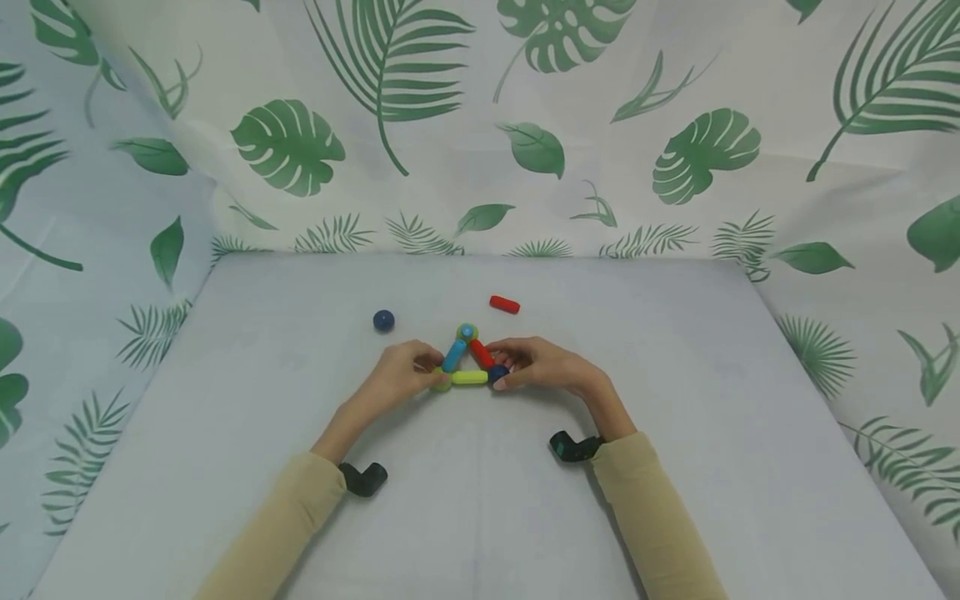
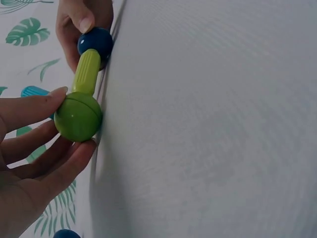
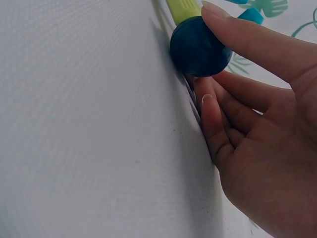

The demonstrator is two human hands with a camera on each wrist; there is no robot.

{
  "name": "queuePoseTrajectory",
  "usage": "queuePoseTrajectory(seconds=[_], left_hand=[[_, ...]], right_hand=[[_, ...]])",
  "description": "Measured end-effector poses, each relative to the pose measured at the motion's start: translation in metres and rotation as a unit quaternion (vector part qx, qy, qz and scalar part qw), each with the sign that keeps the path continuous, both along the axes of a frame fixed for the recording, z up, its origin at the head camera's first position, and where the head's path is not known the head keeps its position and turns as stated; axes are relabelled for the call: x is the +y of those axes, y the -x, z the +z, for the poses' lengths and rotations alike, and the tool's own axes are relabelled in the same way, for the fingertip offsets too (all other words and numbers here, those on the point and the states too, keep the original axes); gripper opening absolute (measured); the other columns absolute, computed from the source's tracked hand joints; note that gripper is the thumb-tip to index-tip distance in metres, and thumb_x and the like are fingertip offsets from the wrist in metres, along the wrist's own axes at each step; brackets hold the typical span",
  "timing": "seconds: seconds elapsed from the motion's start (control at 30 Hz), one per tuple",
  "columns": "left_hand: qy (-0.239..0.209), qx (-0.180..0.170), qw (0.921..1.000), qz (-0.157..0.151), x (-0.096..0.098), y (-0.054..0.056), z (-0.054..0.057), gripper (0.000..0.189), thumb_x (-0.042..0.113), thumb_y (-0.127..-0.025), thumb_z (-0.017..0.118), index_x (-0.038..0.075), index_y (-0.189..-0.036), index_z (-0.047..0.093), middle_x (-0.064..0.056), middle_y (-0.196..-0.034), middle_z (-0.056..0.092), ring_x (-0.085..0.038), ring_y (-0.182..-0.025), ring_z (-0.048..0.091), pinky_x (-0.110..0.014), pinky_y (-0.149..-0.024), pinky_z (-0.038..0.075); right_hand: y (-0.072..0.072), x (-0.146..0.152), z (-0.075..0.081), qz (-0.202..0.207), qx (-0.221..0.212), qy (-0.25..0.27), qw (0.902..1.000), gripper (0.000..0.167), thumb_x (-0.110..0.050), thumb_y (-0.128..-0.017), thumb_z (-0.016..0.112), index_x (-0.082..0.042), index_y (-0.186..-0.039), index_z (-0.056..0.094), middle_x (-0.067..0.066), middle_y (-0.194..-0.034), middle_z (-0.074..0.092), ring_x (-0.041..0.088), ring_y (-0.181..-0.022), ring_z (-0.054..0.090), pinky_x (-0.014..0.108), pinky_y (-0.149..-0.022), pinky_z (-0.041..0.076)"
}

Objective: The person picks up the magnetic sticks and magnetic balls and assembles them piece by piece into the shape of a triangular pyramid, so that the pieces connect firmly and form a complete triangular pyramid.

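A triangle of toy building rods and balls lies between the hands in the head view. Its near side is a yellow-green rod (image 1: 470, 378), its left side a light blue rod (image 1: 453, 356) and its right side a red rod (image 1: 482, 354). My left hand (image 1: 405, 369) pinches the green ball (image 2: 78, 117) at the near left corner between thumb and fingers. On the near right corner, my right hand (image 1: 551, 364) grips a dark blue ball (image 3: 198, 48), thumb on top. The far corner is another green ball (image 1: 473, 338), with a light blue piece (image 1: 467, 331) showing on top.
Beyond the triangle, a loose red rod (image 1: 505, 305) lies on the white table (image 1: 480, 500). A loose dark blue ball (image 1: 384, 321) sits to the left. Leaf-patterned cloth (image 1: 570, 167) hangs behind the table and along its sides.
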State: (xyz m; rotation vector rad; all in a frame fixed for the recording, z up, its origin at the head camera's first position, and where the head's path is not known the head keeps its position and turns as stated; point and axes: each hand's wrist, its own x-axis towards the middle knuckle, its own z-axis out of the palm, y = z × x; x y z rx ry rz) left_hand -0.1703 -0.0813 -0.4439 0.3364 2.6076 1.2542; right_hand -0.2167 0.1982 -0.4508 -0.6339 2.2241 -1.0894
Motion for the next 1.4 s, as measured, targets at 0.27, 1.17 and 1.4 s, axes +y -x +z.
queuePoseTrajectory(seconds=[0.27,1.17,1.4], left_hand=[[-0.024,0.007,0.9996,0.016,-0.002,-0.005,-0.005,0.03,0.016,-0.089,0.081,0.001,-0.114,0.074,-0.011,-0.111,0.074,-0.027,-0.106,0.071,-0.039,-0.094,0.06],[-0.046,0.005,0.9979,0.045,0.0,-0.008,-0.004,0.023,0.012,-0.087,0.082,0.001,-0.106,0.076,-0.007,-0.102,0.071,-0.022,-0.097,0.069,-0.036,-0.089,0.06],[-0.045,0.001,0.9979,0.046,0.001,-0.008,-0.006,0.023,0.012,-0.087,0.083,0.002,-0.106,0.076,-0.006,-0.102,0.071,-0.021,-0.097,0.069,-0.035,-0.088,0.06]], right_hand=[[0.0,0.0,-0.001,-0.003,0.0,-0.006,1.0,0.061,-0.025,-0.092,0.078,-0.008,-0.146,0.055,0.008,-0.122,0.064,0.022,-0.11,0.056,0.034,-0.096,0.049],[0.043,0.001,0.011,-0.243,0.186,-0.028,0.9517,0.024,-0.018,-0.098,0.07,-0.005,-0.118,0.073,0.014,-0.114,0.073,0.031,-0.105,0.066,0.043,-0.09,0.057],[0.064,-0.005,0.008,-0.237,0.192,-0.031,0.9519,0.028,-0.016,-0.098,0.07,-0.002,-0.122,0.07,0.017,-0.119,0.071,0.033,-0.111,0.067,0.046,-0.096,0.057]])
